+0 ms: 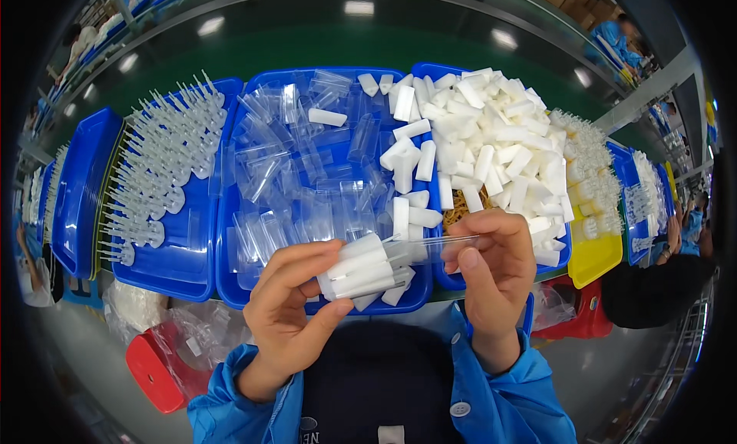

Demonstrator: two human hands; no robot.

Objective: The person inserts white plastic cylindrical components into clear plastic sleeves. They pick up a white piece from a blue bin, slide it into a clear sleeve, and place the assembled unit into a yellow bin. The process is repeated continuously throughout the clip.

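Observation:
My left hand (288,306) is closed around a bundle of white foam-like blocks (359,269) with clear plastic about them, held above the front of the middle blue tray (230,284). From the bundle's right side a clear plastic sleeve (431,249) sticks out, and the fingertips of my right hand (497,279) pinch its far end. Whether the sleeve is fitted to the bundle or only beside it, I cannot tell. Beneath both hands lie many clear plastic sleeves (269,140) and loose white blocks (403,167) in the middle tray.
White blocks (499,129) are heaped in the right blue tray, beside yellow-brown rubber bands (459,207). White spiked parts (165,148) fill a tray at left. A yellow tray (595,260) stands at far right. Red stools (153,371) flank me; co-workers (618,41) sit farther off.

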